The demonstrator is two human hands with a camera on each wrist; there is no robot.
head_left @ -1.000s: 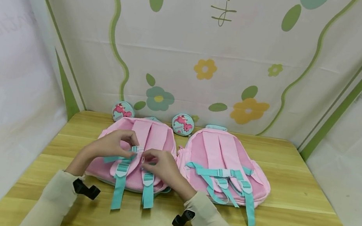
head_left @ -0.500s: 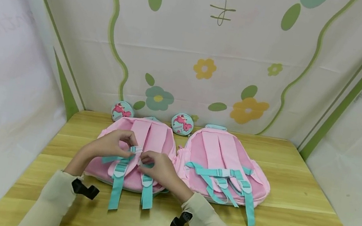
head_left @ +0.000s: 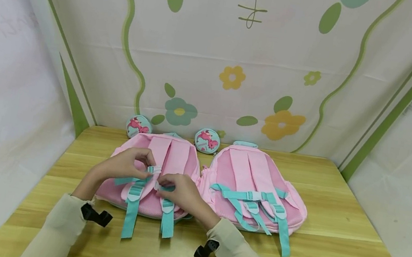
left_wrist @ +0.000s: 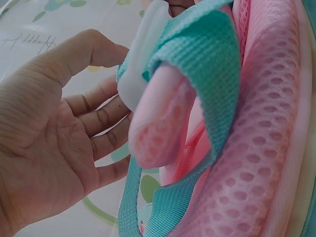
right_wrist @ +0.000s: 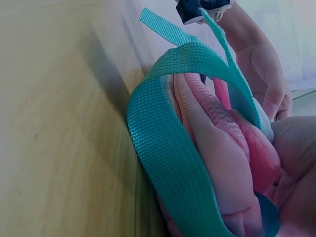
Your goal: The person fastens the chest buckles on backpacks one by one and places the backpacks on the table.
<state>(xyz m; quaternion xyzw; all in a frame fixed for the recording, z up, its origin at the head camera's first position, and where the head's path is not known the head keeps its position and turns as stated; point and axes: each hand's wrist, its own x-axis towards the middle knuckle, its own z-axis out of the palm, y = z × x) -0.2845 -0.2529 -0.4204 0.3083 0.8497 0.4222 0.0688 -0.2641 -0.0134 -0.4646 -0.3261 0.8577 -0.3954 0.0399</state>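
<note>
Two pink backpacks lie side by side with their shoulder straps up. Over the left backpack (head_left: 150,208), my left hand (head_left: 123,165) pinches a teal strap at its white buckle half (head_left: 155,169) between thumb and fingers. Close on its right, my right hand (head_left: 184,194) pinches a small white buckle piece (head_left: 157,185), mostly covered by the fingers. A narrow gap separates the two pieces. Teal webbing (left_wrist: 212,64) loops past a padded strap end (left_wrist: 158,118) in the left wrist view. In the right wrist view a wide teal strap (right_wrist: 168,148) curves over the bag's edge.
On the right backpack (head_left: 225,163), a teal chest strap is joined by a white buckle (head_left: 254,195). Two round mint pouches with a pink figure, one left (head_left: 139,126) and one right (head_left: 207,141), stand behind on the wooden table (head_left: 331,256). A flowered cloth (head_left: 204,38) hangs behind.
The right hand has shifted slightly left and down, toward the left hand's buckle half. The left hand holds nearly the same spot, and the left bag's hanging strap end has drifted a little left.
</note>
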